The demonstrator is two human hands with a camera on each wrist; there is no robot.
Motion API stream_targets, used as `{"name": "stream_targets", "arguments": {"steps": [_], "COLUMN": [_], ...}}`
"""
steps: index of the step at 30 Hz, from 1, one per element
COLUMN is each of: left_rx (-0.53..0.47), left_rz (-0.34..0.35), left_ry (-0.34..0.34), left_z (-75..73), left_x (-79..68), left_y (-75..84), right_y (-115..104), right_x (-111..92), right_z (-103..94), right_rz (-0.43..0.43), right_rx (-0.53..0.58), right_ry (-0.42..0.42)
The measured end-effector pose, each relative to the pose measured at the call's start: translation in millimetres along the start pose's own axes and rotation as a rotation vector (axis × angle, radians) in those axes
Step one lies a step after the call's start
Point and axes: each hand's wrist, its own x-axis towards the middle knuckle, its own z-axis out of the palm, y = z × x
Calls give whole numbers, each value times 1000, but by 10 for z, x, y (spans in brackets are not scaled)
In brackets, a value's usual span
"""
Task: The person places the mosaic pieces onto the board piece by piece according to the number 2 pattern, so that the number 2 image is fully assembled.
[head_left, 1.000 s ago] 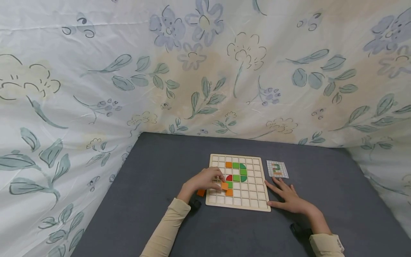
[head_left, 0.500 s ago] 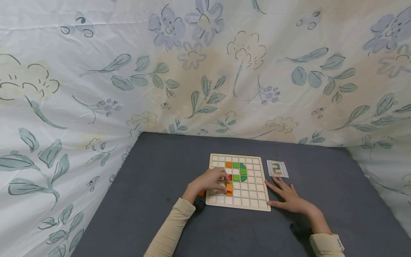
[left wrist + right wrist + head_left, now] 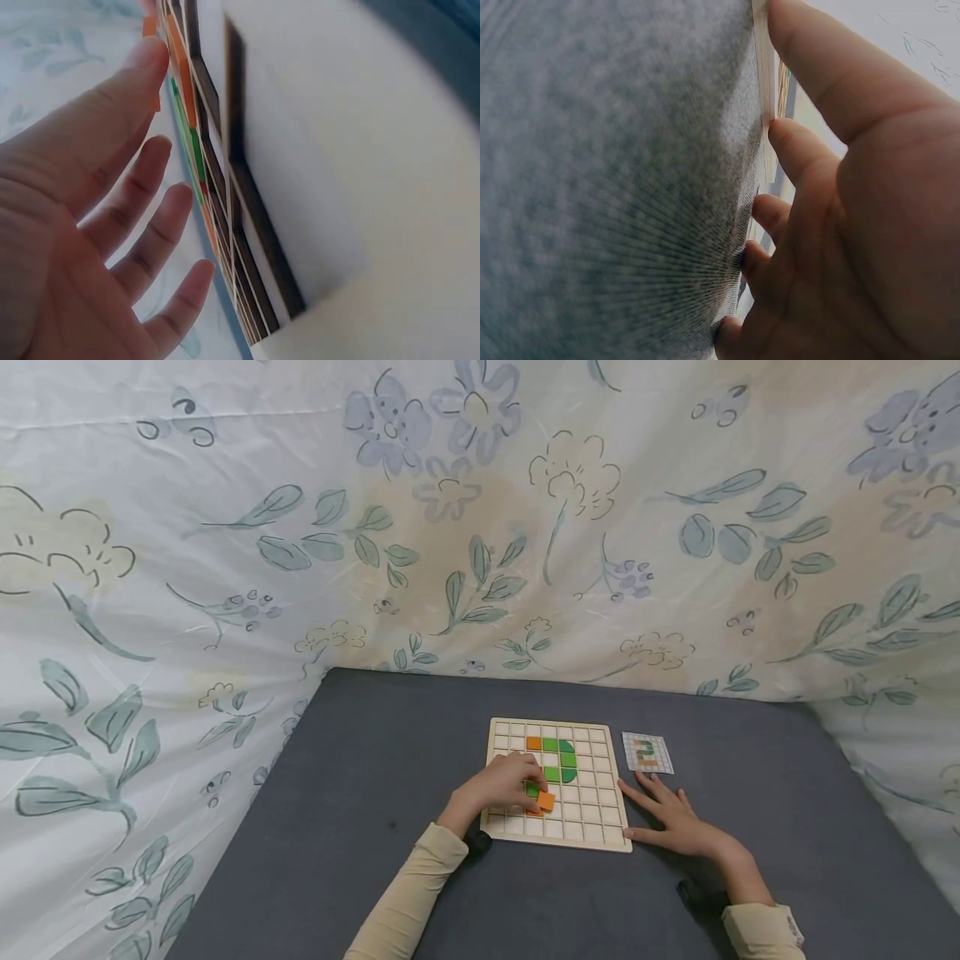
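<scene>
In the head view my left hand [image 3: 504, 782] pinches a square orange tile [image 3: 547, 802] between thumb and fingers, over the lower middle of a wooden grid board [image 3: 592, 837]. In the left wrist view, the thumb [image 3: 146, 64] overlaps the tile's edge, close above the board. Green tiles [image 3: 568, 760], an orange tile [image 3: 534, 743] and dark green rounded tiles [image 3: 568, 775] sit in the grid's cells. Part of the pattern is hidden behind the left fingers. My right hand [image 3: 678, 822] lies with fingers spread, thumb and index fingertip at the board's right edge.
A small printed card [image 3: 648, 753] with a coloured grid pattern lies right of the board, just beyond the right fingertips. The dark grey tabletop [image 3: 360, 752] meets a flowered cloth [image 3: 480, 602] behind and at the sides.
My left hand has moved right across the board with the orange tile. The loose orange tile by the board's left edge is now hidden behind that hand. The right hand stays put.
</scene>
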Motion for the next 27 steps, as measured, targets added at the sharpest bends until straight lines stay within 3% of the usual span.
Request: {"name": "stream_targets", "arguments": {"steps": [27], "left_rx": [61], "left_rz": [-53], "left_ry": [-7], "left_z": [39], "left_x": [-13], "left_y": [199], "right_y": [-37], "right_x": [-7], "right_z": [-50], "right_rz": [13], "right_rx": [-3], "right_ry": [-10]}}
